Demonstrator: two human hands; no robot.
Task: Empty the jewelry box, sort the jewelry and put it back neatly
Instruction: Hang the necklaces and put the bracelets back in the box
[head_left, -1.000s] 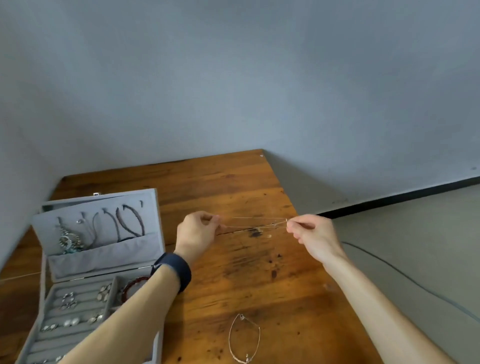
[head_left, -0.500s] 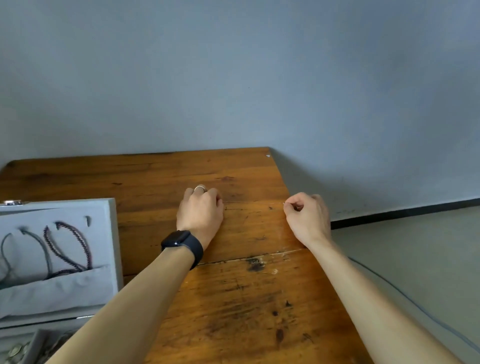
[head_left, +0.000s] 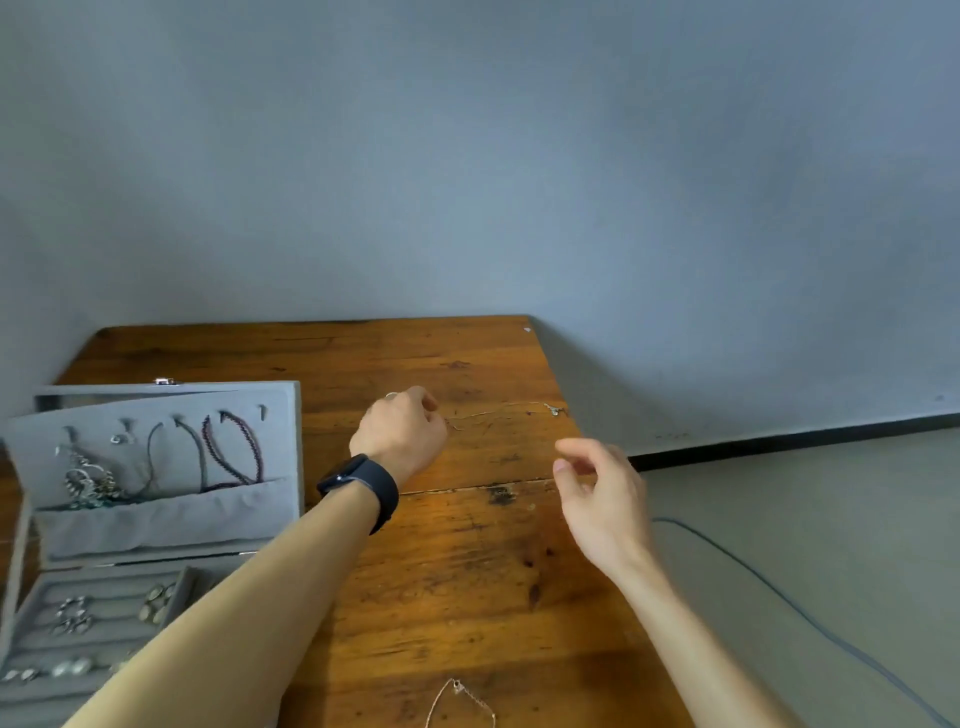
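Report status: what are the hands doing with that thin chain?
Left hand at end of thin chain, grip hidden. Right hand open, off it. Chain stretched flat on table. Nothing blocking.

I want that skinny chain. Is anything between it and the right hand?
Nothing visible. Only bare table lies between the right hand and the thin chain; the left hand sits at its other end.

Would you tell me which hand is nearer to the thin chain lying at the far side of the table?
Left. The left hand is at the left end of the thin chain; the right hand hovers apart from it, closer to the camera than its pendant end.
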